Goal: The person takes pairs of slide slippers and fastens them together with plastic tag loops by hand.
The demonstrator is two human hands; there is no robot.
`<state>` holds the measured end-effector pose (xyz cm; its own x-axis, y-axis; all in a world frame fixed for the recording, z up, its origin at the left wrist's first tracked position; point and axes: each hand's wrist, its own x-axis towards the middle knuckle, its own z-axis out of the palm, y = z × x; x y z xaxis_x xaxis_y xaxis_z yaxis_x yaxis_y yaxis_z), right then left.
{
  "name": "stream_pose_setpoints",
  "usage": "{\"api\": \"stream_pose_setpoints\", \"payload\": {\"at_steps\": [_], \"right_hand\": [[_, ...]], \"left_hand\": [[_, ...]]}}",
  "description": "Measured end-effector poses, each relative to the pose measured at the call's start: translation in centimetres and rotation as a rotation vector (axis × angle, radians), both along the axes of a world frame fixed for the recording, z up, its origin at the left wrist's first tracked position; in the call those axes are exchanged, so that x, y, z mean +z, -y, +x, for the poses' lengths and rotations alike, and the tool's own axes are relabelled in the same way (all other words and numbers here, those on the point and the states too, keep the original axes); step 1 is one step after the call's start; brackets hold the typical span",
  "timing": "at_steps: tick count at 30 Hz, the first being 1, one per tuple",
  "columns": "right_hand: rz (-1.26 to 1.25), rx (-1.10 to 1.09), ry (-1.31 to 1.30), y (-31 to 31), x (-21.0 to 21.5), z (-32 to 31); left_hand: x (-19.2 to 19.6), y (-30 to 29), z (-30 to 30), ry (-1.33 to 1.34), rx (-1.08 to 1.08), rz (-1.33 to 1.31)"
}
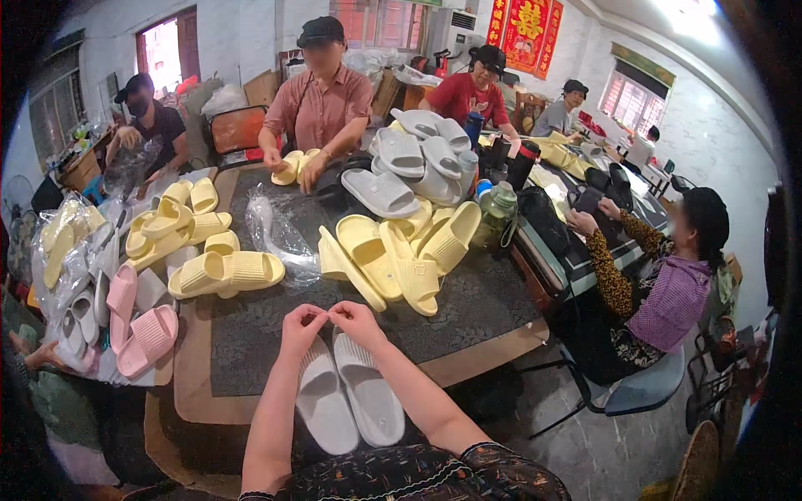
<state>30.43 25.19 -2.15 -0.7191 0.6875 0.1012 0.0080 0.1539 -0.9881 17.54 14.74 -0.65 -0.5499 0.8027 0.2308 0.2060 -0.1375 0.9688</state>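
Note:
Side by side at the table's near edge lies a pair of grey slide slippers [368, 401], toes pointing away from me. Over their toe straps, my left hand [302, 324] and my right hand [354, 319] meet with fingertips pinched close together. Whatever sits between those fingertips is too small to make out. Just beyond my hands is a heap of yellow slippers [401, 255]. A crumpled clear plastic bag [280, 234] lies on the dark tabletop [251, 334] farther off to the left.
Grey slippers [418, 159] are piled at the back, beside bottles [499, 204]. More yellow slippers [225, 271] and pink slippers [146, 334] lie left. Across the table a person [317, 108] holds yellow slippers; at right, a seated person [660, 275] handles dark ones.

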Motion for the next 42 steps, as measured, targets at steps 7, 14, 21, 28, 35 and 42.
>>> {"api": "stream_pose_setpoints", "payload": {"at_steps": [7, 14, 21, 28, 35, 42], "right_hand": [[0.014, -0.043, -0.031, -0.1, -0.1, 0.1], [0.05, -0.09, -0.011, 0.5, 0.4, 0.2], [-0.041, -0.082, -0.028, -0.7, -2.0, -0.7], [-0.078, -0.06, -0.112, -1.0, -0.9, -0.2], [-0.125, 0.001, -0.081, -1.4, -0.3, -0.1], [-0.046, 0.044, -0.068, -0.3, -0.9, -0.4]], "left_hand": [[-0.8, -0.4, -0.4, 0.028, 0.044, 0.035], [-0.7, -0.1, -0.4, 0.089, 0.032, 0.039], [-0.3, -1.1, -0.9, -0.043, 0.047, 0.005], [1.0, -0.4, 0.7, -0.054, 0.079, -0.003], [-0.6, -0.9, -0.1, -0.115, -0.032, 0.008], [-0.5, 0.3, -0.1, -0.082, -0.022, 0.007]]}}
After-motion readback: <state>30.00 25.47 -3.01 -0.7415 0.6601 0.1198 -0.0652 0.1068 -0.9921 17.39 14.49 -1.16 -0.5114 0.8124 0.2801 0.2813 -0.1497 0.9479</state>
